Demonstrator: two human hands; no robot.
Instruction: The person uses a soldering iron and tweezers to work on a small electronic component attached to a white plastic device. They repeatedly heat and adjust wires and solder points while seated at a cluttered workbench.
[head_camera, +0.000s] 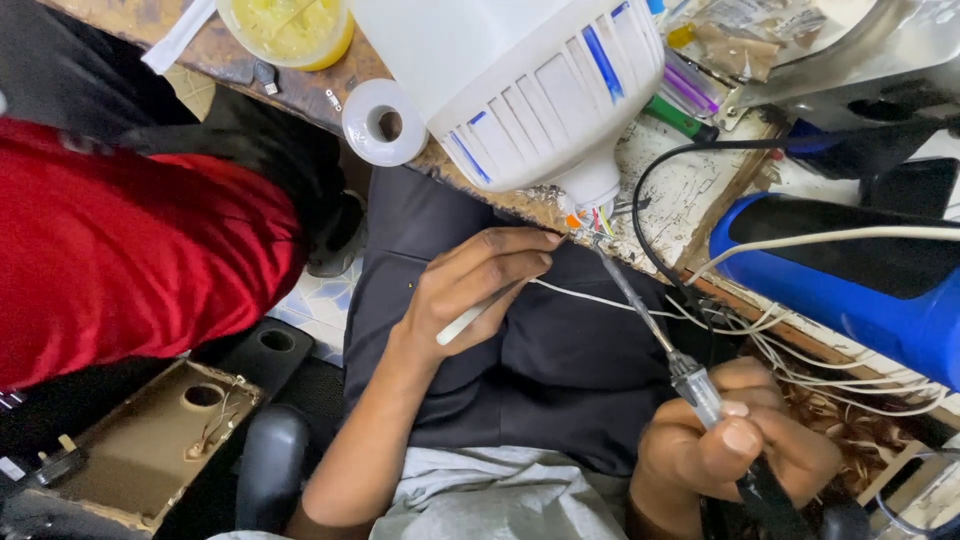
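Soldering step: right hand (735, 445) grips soldering iron (655, 325), tip at bulb base (590, 195), 12 o'clock. Left hand (480, 280) pinches white wire (600, 300) there. Needs steady hold.

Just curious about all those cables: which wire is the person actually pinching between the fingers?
The thin white wire, pinched by the left hand beside the bulb's neck. The black cable and loose white wires lie untouched.

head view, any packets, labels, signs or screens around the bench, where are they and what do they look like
Crinkled clear plastic packets: top right on the bench, brownish contents, print too small to tell.
Round yellow plastic tub: top edge, left of the big white ribbed lamp housing; no label visible.
No signs or screens in view.
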